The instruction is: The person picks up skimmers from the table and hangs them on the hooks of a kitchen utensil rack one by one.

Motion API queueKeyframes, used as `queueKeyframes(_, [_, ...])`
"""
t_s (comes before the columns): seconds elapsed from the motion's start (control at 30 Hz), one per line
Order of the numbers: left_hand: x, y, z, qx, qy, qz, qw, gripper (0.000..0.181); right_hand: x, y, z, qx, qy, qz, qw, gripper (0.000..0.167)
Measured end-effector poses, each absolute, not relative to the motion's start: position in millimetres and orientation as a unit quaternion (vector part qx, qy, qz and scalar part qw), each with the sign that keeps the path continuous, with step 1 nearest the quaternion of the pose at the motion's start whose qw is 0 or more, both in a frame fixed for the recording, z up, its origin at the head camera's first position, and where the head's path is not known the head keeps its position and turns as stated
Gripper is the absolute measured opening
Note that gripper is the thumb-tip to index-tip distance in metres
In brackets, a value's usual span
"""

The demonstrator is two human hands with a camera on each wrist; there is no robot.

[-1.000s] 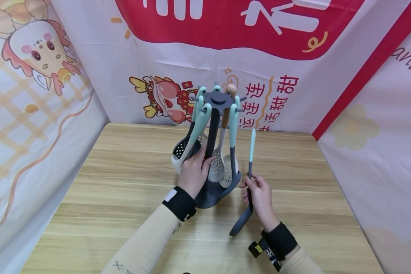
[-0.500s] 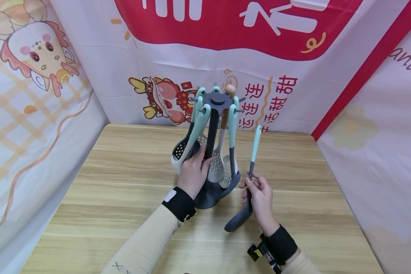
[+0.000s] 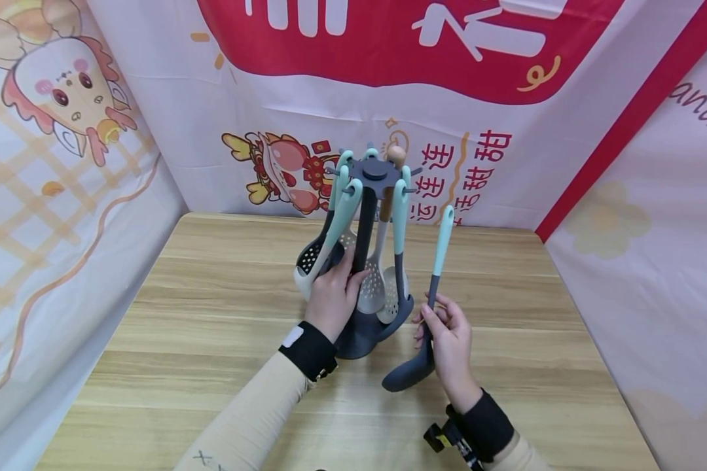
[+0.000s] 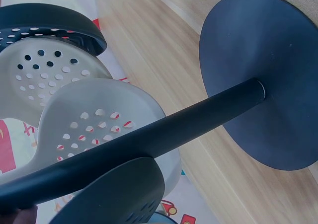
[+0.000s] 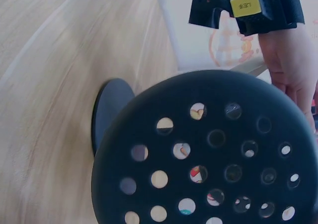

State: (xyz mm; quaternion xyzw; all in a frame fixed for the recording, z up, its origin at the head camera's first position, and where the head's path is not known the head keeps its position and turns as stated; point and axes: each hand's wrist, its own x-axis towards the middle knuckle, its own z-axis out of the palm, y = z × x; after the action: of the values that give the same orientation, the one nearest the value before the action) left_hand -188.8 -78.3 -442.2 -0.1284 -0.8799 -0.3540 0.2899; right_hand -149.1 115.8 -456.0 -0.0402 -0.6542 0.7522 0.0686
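In the head view, my left hand point(image 3: 332, 291) grips the dark post point(image 3: 365, 229) of a utensil stand. Mint-handled kitchen tools hang around its top, among them a grey slotted spoon point(image 3: 372, 288). The stand's round base point(image 4: 263, 80) rests on the table. To the right of the stand, my right hand point(image 3: 450, 340) pinches the dark shaft of a skimmer point(image 3: 409, 374), thumb against fingers. Its mint handle points up and its dark head hangs low, toward the left. The right wrist view shows that perforated head point(image 5: 169, 95) close up, hiding most of the stand.
The wooden table point(image 3: 212, 340) extends around the stand. Printed cloth point(image 3: 471, 85) hangs behind and at both sides. A small camera point(image 3: 442, 437) sits on the right wrist.
The skimmer has turned in my right hand: its handle top has moved up and right, its head left and slightly up, showing more broadly. My left hand stays on the post.
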Motion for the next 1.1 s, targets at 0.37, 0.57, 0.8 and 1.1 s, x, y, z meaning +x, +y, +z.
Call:
queueKeyframes(0.37, [-188.9, -78.6, -442.6, -0.128, -0.879, -0.356, 0.290, 0.039, -137.8, 108.8, -435.6, -0.001, -0.639, 0.763, 0.095, 0.017])
queueKeyframes(0.57, [-188.7, -78.4, -442.2, -0.127, -0.879, -0.358, 0.288, 0.041, -128.4, 103.2, -422.9, 0.031, -0.631, 0.767, 0.109, 0.017])
queueKeyframes(0.8, [-189.0, -78.6, -441.3, -0.125, -0.880, -0.359, 0.285, 0.042, -119.1, 96.5, -410.8, 0.070, -0.630, 0.764, 0.122, 0.019])
queueKeyframes(1.1, [-190.3, -78.6, -443.1, -0.129, -0.878, -0.356, 0.294, 0.040, -111.8, 88.7, -402.6, 0.132, -0.614, 0.768, 0.124, 0.021])
